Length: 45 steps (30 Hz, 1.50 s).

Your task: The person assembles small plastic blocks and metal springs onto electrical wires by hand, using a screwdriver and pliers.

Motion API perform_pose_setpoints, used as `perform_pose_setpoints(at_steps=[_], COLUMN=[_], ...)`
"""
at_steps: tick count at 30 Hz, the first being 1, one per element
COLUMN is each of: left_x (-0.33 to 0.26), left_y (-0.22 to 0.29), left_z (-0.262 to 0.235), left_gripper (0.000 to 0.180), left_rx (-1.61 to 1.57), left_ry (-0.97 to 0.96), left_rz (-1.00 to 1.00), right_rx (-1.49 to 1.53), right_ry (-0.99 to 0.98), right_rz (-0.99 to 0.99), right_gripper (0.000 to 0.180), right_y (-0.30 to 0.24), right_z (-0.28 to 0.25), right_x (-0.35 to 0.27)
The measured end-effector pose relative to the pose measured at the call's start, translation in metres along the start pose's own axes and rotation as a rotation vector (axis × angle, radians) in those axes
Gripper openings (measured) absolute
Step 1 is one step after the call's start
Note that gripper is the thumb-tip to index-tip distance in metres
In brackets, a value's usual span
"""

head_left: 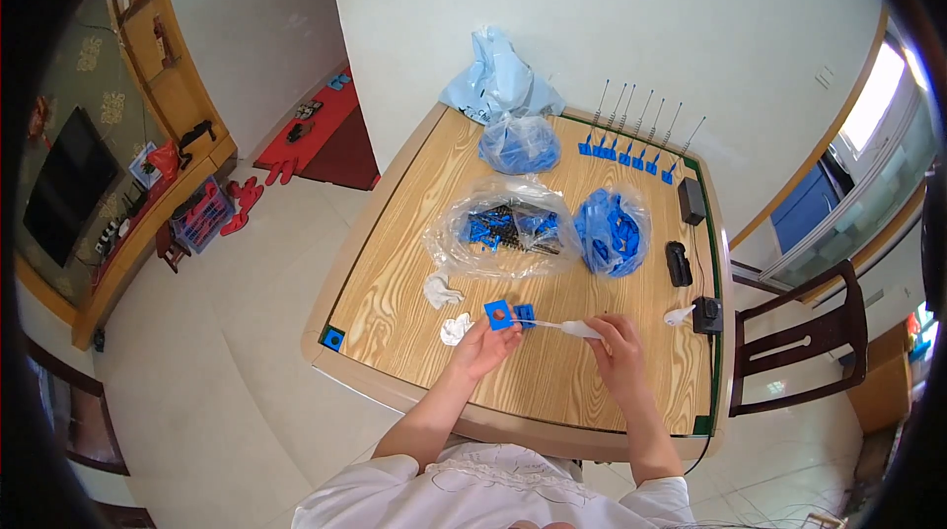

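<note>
A blue square plastic piece with a round hole (492, 322) is gripped in my left hand (477, 352), near the front of the table. My right hand (619, 352) is closed around a small white squeeze bottle (578, 329). Its long thin nozzle points left, with the tip at or close to the blue square; whether they touch I cannot tell. Just behind the nozzle is another blue plastic part (526, 314). Two crumpled white tissues (441, 290) lie beyond and left of my left hand.
Clear bags hold blue parts (614, 233) and black springs (509, 225). Along the back right stand several blue bases with upright spring rods (624, 159). A black box (692, 201) and a black device with a cable (706, 314) sit at the right edge, beside a wooden chair (804, 347).
</note>
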<state>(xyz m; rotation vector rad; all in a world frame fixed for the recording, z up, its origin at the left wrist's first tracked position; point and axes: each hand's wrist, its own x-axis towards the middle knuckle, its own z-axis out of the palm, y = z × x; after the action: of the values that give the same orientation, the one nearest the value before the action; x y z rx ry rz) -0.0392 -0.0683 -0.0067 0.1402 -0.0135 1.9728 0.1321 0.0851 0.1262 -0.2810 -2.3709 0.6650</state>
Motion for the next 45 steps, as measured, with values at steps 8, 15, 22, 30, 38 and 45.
perform_pose_setpoints(at_steps=[8, 15, 22, 30, 38, 45], left_x=[0.001, -0.004, -0.002, -0.002, -0.002, -0.008], left_y=[-0.002, -0.002, -0.012, -0.015, -0.043, -0.064], left_z=[0.004, 0.002, 0.008, 0.004, 0.028, 0.014], left_gripper=[0.045, 0.032, 0.034, 0.032, 0.048, 0.05], left_rx=[-0.002, -0.007, 0.076, 0.07, 0.199, 0.223], left_ry=[-0.003, -0.002, 0.086, 0.004, 0.048, -0.133], left_rz=[-0.01, -0.006, -0.004, -0.098, -0.162, -0.243], right_rx=[-0.01, 0.501, 0.128, 0.013, 0.973, 1.853], right_ry=[0.035, 0.251, 0.278, 0.342, 0.012, -0.195], right_rz=[0.078, 0.539, 0.619, 0.588, 0.751, 0.975], right_gripper=[0.022, 0.022, 0.029, 0.027, 0.016, 0.027], right_y=[0.008, 0.07, 0.178, 0.177, 0.003, 0.001], right_z=[0.003, 0.016, 0.023, 0.023, 0.036, 0.073], right_x=[-0.007, -0.012, -0.025, -0.037, -0.056, -0.067])
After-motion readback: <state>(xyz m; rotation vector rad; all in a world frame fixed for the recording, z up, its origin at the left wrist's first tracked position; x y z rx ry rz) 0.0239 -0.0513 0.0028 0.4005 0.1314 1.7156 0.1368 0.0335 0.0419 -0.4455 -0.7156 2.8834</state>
